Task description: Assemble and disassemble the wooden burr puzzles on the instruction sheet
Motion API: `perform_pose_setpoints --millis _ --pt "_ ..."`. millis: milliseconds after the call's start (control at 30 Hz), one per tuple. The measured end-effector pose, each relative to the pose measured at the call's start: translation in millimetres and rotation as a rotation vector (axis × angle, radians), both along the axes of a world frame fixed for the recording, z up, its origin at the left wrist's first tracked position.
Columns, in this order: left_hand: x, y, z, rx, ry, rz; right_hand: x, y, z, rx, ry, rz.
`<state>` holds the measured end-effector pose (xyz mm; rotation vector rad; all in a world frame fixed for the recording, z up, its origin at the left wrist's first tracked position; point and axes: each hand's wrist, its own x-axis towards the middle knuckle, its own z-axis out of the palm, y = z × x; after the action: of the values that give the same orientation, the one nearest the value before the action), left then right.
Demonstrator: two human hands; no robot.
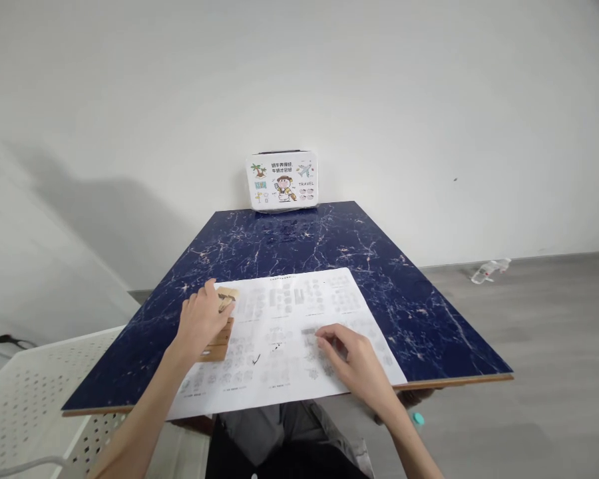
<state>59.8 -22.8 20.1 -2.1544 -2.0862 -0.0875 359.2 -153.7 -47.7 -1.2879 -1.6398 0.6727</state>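
A large white printed sheet (299,313) with many small diagrams lies on a dark blue marbled table (299,239). My left hand (202,322) rests at the sheet's left edge with its fingers curled over a small stack of light wooden pieces (222,336). My right hand (357,362) lies on the lower right part of the sheet. Its fingers point left and pinch a small thin grey piece (309,330) held flat against the paper.
A white box with cartoon travel pictures (283,179) stands at the table's far edge against the wall. A white perforated basket (40,399) sits at the lower left. A clear plastic bottle (489,271) lies on the grey floor at right.
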Motion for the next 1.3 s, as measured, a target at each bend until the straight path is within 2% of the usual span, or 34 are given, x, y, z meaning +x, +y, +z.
perform_pose_setpoints --millis 133,267,367,467,633,833,933,1000,1200,1300 --pt "16.6 -11.3 0.4 0.032 -0.132 -0.137 -0.2 0.5 0.0 -0.007 -0.008 -0.013" --pt "44.4 -41.7 -0.4 -0.004 -0.332 -0.310 -0.5 -0.6 2.5 -0.007 -0.020 -0.010" --pt "64.7 -63.2 -5.4 -0.039 -0.400 -0.453 -0.5 -1.1 3.5 -0.007 -0.017 -0.008" --pt "79.5 -77.3 -12.4 -0.067 -0.445 -0.534 -0.6 -1.1 3.7 -0.012 -0.017 -0.005" --pt "95.6 -88.6 -23.5 -0.092 -0.464 -0.560 -0.9 -1.3 2.8 -0.030 -0.002 -0.004" --pt "113.1 -94.1 -40.7 0.061 -0.400 -0.439 -0.3 -0.2 -1.5 -0.006 0.005 -0.025" --pt "113.9 -97.9 -45.5 0.073 -0.450 -0.446 -0.1 0.1 -2.5 -0.009 0.012 -0.039" --pt "109.6 -101.2 -44.7 0.025 -0.491 -0.479 0.0 0.2 -3.1 -0.010 0.016 -0.060" --pt "85.5 -103.0 -29.1 -0.234 -0.629 -0.584 2.0 0.5 -3.4 0.041 -0.015 -0.121" --pt "74.7 -95.5 -22.6 -0.316 -0.657 -0.578 4.4 -0.6 -1.5 0.049 -0.055 -0.059"
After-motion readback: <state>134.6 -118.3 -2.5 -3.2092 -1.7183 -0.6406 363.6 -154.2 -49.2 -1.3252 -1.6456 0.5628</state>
